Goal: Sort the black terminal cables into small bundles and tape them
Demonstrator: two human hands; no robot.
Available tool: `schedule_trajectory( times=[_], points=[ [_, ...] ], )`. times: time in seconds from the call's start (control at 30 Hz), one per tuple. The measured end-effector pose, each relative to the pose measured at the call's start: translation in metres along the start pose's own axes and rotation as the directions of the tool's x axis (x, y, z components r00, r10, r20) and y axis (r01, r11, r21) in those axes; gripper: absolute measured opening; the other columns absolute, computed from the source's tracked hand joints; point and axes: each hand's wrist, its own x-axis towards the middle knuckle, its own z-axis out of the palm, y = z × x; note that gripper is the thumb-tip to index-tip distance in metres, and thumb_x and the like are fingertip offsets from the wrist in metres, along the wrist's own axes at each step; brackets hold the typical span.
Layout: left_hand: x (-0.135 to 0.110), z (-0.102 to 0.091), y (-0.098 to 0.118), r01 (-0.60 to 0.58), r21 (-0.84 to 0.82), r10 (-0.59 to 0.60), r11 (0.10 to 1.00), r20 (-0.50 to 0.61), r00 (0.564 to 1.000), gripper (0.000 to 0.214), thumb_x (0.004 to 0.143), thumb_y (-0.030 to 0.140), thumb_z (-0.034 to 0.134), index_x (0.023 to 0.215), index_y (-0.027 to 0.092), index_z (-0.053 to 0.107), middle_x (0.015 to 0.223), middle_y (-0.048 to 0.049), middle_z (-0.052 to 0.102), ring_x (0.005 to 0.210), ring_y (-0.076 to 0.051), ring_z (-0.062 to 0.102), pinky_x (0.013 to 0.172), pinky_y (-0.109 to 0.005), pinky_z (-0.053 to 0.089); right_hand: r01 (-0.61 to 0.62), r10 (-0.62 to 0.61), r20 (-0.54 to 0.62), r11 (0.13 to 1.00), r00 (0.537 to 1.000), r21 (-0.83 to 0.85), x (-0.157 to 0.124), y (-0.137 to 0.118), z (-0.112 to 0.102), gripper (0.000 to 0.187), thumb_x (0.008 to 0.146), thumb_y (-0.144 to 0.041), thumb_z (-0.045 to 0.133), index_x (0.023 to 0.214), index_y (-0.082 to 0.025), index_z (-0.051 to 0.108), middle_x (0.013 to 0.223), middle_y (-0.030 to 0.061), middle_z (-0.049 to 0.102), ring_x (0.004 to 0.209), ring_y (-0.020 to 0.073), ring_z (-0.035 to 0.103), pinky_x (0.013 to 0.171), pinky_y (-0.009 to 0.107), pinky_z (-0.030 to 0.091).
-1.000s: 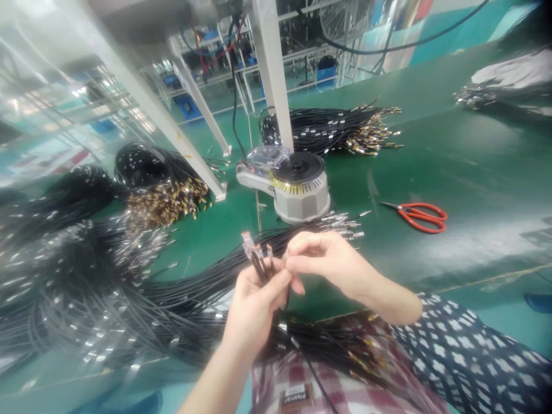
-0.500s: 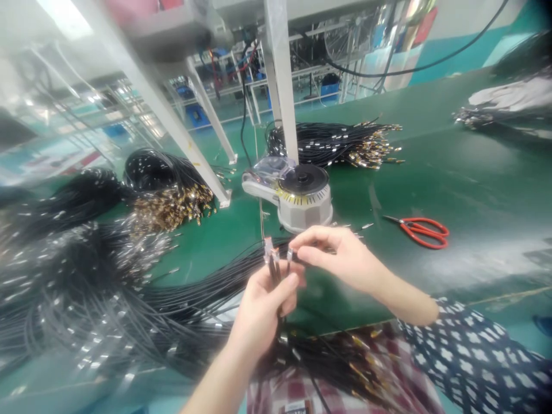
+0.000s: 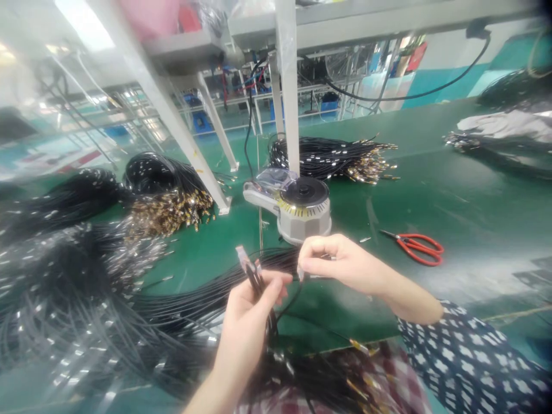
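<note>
My left hand (image 3: 252,307) is closed round several black cables (image 3: 255,277), whose pale tips stick up above the fingers. To its right, my right hand (image 3: 334,257) pinches the light-coloured end (image 3: 301,271) of one black cable between thumb and forefinger. That cable curves down from the pinch towards the left hand. A long bundle of black cables (image 3: 185,293) runs behind the left hand across the green table. More cables with brass-coloured ends (image 3: 362,374) lie over my lap below the hands.
A round grey-white tape dispenser (image 3: 304,215) stands just beyond my hands. Red-handled scissors (image 3: 418,247) lie on the right. Cable heaps with brass ends (image 3: 166,210) sit at the left, another cable bundle (image 3: 332,158) behind the dispenser. White shelf legs (image 3: 287,92) rise from the table.
My hands have moved apart: the left went left and down with its cables, while the right drew one cable end away from the group. The view has tilted up slightly.
</note>
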Motion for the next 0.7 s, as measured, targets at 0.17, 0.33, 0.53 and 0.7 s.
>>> schedule_trajectory(
  times=[0.17, 0.33, 0.53, 0.7],
  points=[
    [-0.003, 0.004, -0.002, 0.147, -0.046, -0.14, 0.988, 0.133, 0.981, 0.025, 0.073, 0.033, 0.077, 0.088, 0.015, 0.068, 0.063, 0.0028, 0.055, 0.046, -0.005, 0.037, 0.045, -0.019, 0.028, -0.001, 0.001, -0.005, 0.996, 1.0, -0.087, 0.001, -0.005, 0.004, 0.015, 0.082, -0.021, 0.06, 0.069, -0.015, 0.065, 0.073, 0.0009, 0.065, 0.071, 0.0139, 0.058, 0.07, 0.027, 0.044],
    [0.006, 0.01, -0.008, 0.186, -0.054, -0.176, 0.981, 0.141, 0.974, 0.033, 0.069, 0.04, 0.078, 0.066, 0.012, 0.061, 0.054, 0.0013, 0.053, 0.039, -0.002, 0.029, 0.041, -0.019, 0.017, -0.076, 0.079, -0.034, 0.994, 0.996, 0.081, 0.011, 0.006, 0.005, 0.013, 0.079, -0.024, 0.066, 0.072, -0.014, 0.07, 0.072, 0.0023, 0.069, 0.068, 0.0135, 0.062, 0.067, 0.025, 0.047],
    [0.01, 0.013, -0.006, 0.221, -0.189, -0.211, 0.957, 0.07, 0.975, 0.034, 0.063, 0.036, 0.082, 0.068, 0.013, 0.059, 0.057, -0.0001, 0.059, 0.035, 0.001, 0.028, 0.039, -0.019, 0.013, -0.126, 0.331, -0.418, 0.886, 0.846, 0.447, 0.042, 0.04, -0.011, 0.027, 0.077, -0.038, 0.07, 0.082, -0.012, 0.07, 0.061, 0.0024, 0.067, 0.046, 0.0076, 0.058, 0.043, 0.017, 0.037],
    [0.007, 0.014, -0.004, 0.234, -0.17, -0.221, 0.957, 0.093, 0.971, 0.033, 0.064, 0.035, 0.082, 0.065, 0.012, 0.059, 0.057, -0.0002, 0.059, 0.037, 0.001, 0.028, 0.04, -0.019, 0.013, -0.071, 0.324, -0.477, 0.877, 0.817, 0.476, 0.059, 0.044, -0.015, 0.029, 0.072, -0.039, 0.074, 0.07, -0.011, 0.068, 0.054, 0.0023, 0.064, 0.042, 0.007, 0.054, 0.041, 0.017, 0.036]
  ],
)
